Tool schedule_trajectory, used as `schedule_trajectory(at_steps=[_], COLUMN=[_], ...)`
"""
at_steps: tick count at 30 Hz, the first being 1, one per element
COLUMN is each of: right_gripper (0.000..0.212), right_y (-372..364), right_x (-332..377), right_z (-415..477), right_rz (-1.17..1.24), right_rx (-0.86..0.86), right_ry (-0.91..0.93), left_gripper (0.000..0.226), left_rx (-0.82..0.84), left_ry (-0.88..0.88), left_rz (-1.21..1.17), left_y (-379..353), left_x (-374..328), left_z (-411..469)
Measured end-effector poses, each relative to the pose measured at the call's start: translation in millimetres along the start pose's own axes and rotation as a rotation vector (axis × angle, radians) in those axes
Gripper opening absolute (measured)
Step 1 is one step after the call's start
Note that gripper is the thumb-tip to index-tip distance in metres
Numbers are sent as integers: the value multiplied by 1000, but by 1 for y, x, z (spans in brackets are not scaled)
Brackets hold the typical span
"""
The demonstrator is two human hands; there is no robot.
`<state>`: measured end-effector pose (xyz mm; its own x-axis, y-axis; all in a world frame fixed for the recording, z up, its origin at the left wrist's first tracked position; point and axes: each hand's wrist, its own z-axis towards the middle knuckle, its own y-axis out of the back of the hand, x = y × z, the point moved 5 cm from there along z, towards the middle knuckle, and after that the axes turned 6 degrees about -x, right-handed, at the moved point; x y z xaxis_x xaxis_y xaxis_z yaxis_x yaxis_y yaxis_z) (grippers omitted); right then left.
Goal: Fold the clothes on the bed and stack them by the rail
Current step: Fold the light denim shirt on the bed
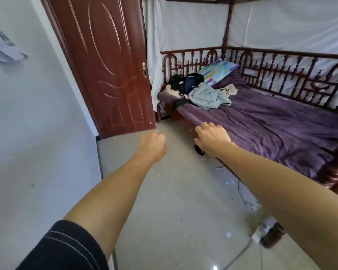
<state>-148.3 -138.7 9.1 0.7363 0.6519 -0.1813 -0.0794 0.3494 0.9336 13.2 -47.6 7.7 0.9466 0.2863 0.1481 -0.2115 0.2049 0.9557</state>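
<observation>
Showing soft, matt cloth blanket (271,121) just beyond the fingers (207,127), glossy wood rail (281,71) farther off, shiny smooth floor tiles (174,191) below.

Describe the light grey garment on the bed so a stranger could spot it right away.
Find the purple bed and look to its end nearest the door. Below the patterned pillow lies a clothes heap; the grey garment is its palest piece, beside dark navy and black ones.
</observation>
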Motion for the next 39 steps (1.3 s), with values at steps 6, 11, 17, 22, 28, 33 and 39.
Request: schedule_trajectory(at_steps=[6, 11, 17, 22, 28, 33, 39], right_gripper=[34, 34, 37, 39, 36, 33, 33], right_y=[-58, -105, -133, -170, -239, -274, -329], right_x=[-14, -32, -52, -65, -93, -142, -228], right_z=[77, 177, 299, 395, 516, 609, 684], right_rz=[12, 40, 47, 41, 19, 20, -2], right_rx=[27, 63, 50, 43, 41, 46, 97], right_ry=[-2, 9, 51, 69, 18, -110, -270], left_gripper=[29, 28, 34, 33, 33, 28, 31], left_rx=[50, 67, 54, 46, 25, 17, 33], left_ry=[-19, 4, 63, 70, 2, -126, -263], left_rz=[-4, 29, 8, 9, -4, -8, -44], left_y=[-51, -80, -102, -135, -192, -217, -260], left_x=[17, 42, 78, 113, 148, 155, 128], left_z=[76, 175, 278, 363, 493, 619, 754])
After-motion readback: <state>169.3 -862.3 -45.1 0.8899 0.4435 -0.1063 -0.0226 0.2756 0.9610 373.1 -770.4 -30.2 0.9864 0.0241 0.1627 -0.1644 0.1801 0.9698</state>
